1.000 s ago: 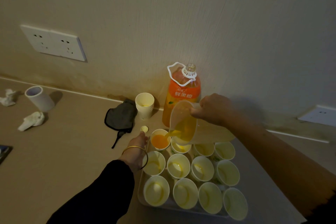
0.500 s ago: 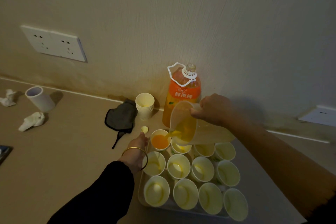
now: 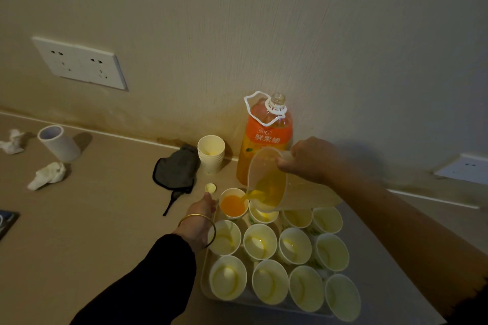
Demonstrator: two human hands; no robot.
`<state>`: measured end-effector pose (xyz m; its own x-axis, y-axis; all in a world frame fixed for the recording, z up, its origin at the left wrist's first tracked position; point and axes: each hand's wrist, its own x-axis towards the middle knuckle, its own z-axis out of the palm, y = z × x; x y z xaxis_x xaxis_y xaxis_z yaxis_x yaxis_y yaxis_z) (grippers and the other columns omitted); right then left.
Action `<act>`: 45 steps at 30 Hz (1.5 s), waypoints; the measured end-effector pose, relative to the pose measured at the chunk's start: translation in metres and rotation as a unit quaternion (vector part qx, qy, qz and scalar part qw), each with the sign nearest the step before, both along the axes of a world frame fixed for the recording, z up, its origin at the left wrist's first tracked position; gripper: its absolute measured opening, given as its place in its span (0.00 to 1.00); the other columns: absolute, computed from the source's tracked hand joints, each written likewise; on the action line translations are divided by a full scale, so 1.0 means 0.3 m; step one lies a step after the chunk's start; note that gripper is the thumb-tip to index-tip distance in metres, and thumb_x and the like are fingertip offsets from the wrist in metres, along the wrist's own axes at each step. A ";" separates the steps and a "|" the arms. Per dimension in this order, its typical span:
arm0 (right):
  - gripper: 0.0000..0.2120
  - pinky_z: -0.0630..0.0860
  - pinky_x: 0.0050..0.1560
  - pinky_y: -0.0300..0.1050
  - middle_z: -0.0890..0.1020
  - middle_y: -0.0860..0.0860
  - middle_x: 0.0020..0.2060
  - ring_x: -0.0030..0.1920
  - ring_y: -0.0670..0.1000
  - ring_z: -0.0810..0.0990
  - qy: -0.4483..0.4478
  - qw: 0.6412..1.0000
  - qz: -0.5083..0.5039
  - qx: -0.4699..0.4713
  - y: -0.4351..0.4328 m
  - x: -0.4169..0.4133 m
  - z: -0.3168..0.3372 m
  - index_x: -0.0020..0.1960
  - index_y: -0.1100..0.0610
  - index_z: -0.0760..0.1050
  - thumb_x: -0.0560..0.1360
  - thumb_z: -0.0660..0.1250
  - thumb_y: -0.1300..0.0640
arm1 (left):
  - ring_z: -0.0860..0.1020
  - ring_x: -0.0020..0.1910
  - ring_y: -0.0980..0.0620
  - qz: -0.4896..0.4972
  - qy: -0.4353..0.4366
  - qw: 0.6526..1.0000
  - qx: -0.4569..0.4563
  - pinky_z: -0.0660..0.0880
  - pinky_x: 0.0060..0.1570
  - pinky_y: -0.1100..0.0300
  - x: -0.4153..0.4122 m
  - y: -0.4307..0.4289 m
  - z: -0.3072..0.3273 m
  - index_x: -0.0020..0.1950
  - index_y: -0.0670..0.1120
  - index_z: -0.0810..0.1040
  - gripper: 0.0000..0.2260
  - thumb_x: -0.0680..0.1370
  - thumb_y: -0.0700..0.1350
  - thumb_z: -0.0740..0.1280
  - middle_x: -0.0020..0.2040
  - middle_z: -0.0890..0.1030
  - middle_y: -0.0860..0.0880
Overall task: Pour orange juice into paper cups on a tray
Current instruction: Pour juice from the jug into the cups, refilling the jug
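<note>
My right hand (image 3: 309, 159) grips the handle of a clear plastic jug (image 3: 269, 179) tipped to the left. Orange juice runs from its spout into the far-left paper cup (image 3: 233, 203), which holds orange juice well up its wall. My left hand (image 3: 202, 212) holds that cup at its left side, a gold bangle on the wrist. Several other white paper cups (image 3: 260, 241) stand in rows on a pale tray (image 3: 204, 285), with only a trace of yellow at their bottoms. An open orange juice bottle (image 3: 265, 137) stands behind the jug by the wall.
A stack of spare paper cups (image 3: 211, 153) and a small bottle cap (image 3: 210, 188) sit left of the bottle. A dark cloth pouch (image 3: 178, 169), a white tube (image 3: 59, 142) and crumpled tissues (image 3: 47, 175) lie on the counter to the left. Wall sockets (image 3: 79, 63) are above.
The juice keeps pouring and the level in the far-left cup has risen slightly. Both hands stay where they were.
</note>
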<state>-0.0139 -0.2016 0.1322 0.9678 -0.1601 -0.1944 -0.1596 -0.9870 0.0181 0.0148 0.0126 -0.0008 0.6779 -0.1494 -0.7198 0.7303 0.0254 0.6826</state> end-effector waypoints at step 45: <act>0.26 0.61 0.30 0.40 0.70 0.51 0.27 0.32 0.51 0.71 -0.032 0.999 -0.024 -0.005 -0.191 -0.080 0.008 0.28 0.55 0.66 0.74 0.59 0.35 | 0.68 0.69 0.45 -0.004 -0.004 0.998 -0.057 0.55 0.70 0.51 -0.005 -0.121 0.056 0.67 0.42 0.71 0.26 0.82 0.58 0.47 0.65 0.75 0.42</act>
